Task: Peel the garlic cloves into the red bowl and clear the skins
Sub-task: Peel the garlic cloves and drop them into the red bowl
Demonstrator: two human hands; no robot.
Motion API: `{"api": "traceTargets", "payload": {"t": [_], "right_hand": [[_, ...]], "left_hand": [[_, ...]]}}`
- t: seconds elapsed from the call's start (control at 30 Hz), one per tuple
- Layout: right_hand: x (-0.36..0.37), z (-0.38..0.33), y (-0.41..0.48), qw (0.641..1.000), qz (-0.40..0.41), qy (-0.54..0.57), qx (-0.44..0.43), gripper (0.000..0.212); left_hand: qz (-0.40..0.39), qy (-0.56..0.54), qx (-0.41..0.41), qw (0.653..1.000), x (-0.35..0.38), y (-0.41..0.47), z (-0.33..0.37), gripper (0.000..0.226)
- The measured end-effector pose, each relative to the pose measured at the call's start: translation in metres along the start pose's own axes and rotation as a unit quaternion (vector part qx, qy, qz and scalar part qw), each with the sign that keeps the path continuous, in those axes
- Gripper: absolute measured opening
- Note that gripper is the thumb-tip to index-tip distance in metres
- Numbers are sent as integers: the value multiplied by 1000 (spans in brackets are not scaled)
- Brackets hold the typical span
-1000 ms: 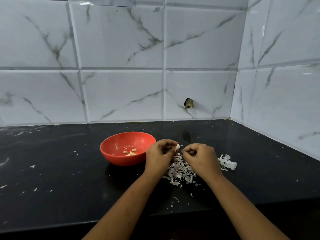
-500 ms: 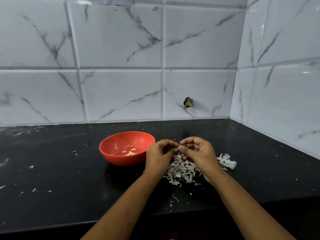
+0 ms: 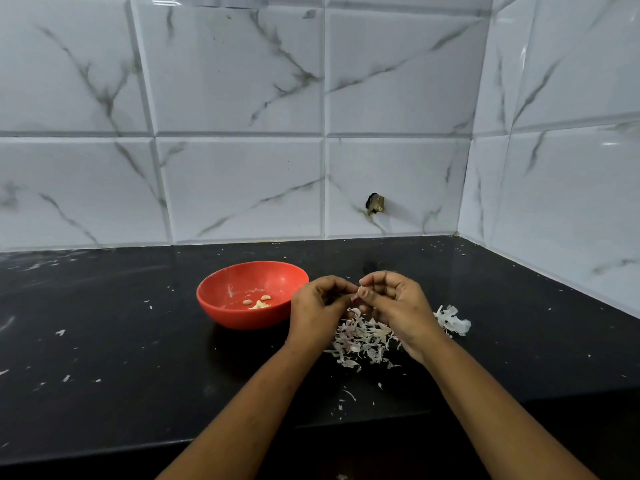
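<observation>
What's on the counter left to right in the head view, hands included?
red bowl → left hand → garlic clove pinched between both hands → right hand → white clump of skins. The main skin pile lies under the hands, so it is left out of the order.

1. Right hand: one second ago it lay knuckles-up and curled, low over the heap of pale papery garlic skins and apart from the other hand. It has since risen and turned palm inward, with its fingertips now above the far edge of that heap.
2. Left hand: its fingertips, separated from the right hand's a second ago, now meet them above the heap.
3. Small pale garlic clove: formerly at the left fingertips alone, now pinched between both hands over the heap.
</observation>
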State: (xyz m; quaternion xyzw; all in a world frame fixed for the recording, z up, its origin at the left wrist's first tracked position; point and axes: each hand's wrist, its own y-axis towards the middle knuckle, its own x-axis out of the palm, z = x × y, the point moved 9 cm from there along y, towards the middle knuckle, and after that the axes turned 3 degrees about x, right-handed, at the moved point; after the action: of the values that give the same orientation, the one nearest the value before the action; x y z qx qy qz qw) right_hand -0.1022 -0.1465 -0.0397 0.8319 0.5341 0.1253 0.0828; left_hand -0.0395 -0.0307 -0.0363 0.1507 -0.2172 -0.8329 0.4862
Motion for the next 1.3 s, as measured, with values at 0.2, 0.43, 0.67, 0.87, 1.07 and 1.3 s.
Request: {"api": "traceTargets", "payload": {"t": [0.2, 0.43, 0.67, 0.87, 1.07, 1.3], "right_hand": [[0, 1, 0, 1000, -1, 7, 7, 13], [4, 7, 1, 998, -24, 33, 39, 12], [5, 6, 1, 999, -33, 19, 30, 10], [4, 6, 1, 999, -32, 6, 22, 9], [2, 6, 2, 1000, -26, -5, 14, 10], [1, 5, 3, 999, -25, -33, -3, 12]], "left_hand": [[-12, -15, -5, 1000, 3, 0, -2, 22], [-12, -25, -5, 1000, 3, 1, -4, 22], [-7, -21, -3, 1000, 2, 0, -1, 24], [2, 6, 4, 1000, 0, 0, 0, 26], [1, 22, 10, 1000, 1, 0, 0, 27], [-6, 11, 14, 1000, 2, -1, 0, 29]]}}
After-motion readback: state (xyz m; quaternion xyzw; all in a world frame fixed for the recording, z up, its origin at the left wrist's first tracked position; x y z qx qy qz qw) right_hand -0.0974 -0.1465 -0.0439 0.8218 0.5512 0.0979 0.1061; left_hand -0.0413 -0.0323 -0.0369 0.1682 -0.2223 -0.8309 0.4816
